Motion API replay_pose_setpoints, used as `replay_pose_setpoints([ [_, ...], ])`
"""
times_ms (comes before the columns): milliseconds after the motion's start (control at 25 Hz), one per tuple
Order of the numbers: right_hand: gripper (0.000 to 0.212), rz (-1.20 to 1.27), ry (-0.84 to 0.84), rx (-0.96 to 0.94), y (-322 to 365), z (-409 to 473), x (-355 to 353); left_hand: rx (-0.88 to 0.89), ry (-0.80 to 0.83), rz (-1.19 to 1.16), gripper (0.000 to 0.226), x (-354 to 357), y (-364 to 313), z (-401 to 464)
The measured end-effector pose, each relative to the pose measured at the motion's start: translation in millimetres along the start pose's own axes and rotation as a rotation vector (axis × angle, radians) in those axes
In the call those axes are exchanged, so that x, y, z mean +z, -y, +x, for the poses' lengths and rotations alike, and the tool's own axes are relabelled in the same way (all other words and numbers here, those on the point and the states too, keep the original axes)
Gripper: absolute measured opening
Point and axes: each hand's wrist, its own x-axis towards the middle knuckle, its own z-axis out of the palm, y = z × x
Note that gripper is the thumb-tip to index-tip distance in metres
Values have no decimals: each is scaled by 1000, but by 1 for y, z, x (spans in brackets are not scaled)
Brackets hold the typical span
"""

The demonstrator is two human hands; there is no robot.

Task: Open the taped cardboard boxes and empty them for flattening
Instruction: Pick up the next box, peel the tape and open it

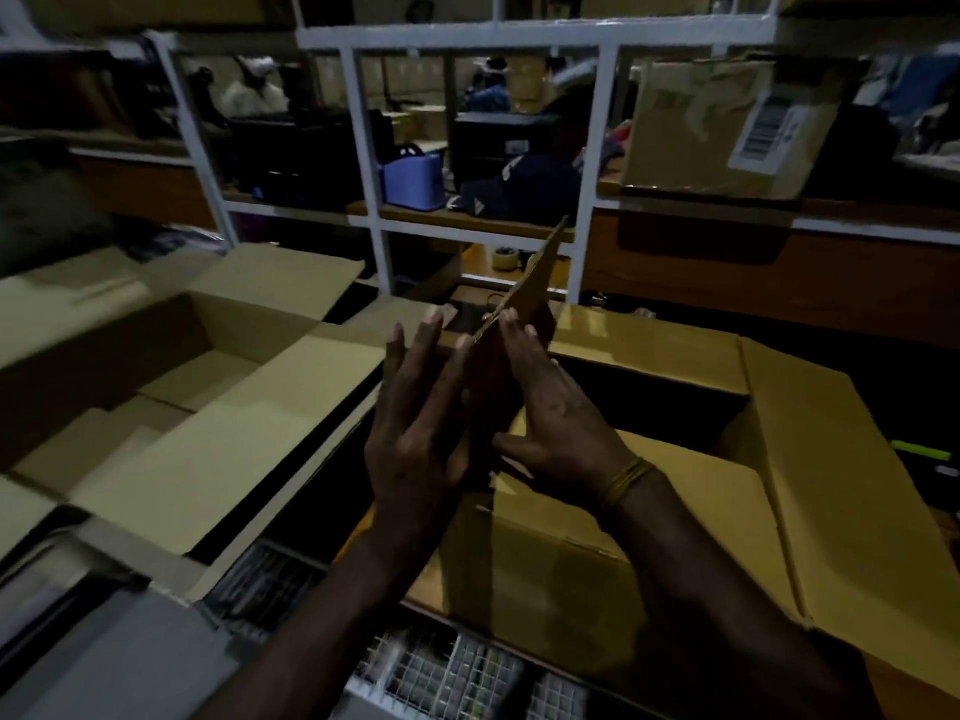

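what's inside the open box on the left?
Open box: only smaller flat cardboard pieces show on its floor. The near corner is hidden under its own flap.

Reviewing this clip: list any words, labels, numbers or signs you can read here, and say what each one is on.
No text here can be read.
White shipping label on the cardboard box on the shelf: barcode stripes show, print too blurred to read.
Faint dark print on that same box's front: blurred, unreadable.
Open boxes on the table and the cardboard piece between the left hand and right hand: no visible print.
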Motion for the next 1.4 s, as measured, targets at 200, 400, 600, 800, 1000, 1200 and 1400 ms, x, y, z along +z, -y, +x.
replay_pose_setpoints([
  [200, 107, -81, 124, -64, 6, 17, 26, -50, 12, 252, 48, -7, 35, -9],
  [400, 83, -92, 231, -45, 0, 24, 42, -197, 164, 532, 36, -12, 62, -25],
  [600, 58, -69, 296, 35, -5, 22, 54, -336, 443, 484, 28, -6, 70, -42],
  [800, 45, -18, 330, 117, -5, 22, 59, -525, 565, 208, 31, -5, 74, -47],
  [1000, 38, 16, 348, 162, -1, 21, 58, -658, 639, -1, 28, -8, 82, -43],
  [1200, 46, 78, 328, 258, 0, 16, 53, -648, 717, -50, 31, -10, 88, -36],
  [1400, 58, -222, 216, 625, -22, 3, 26, -380, 813, 103, 42, 0, 74, -6],
])
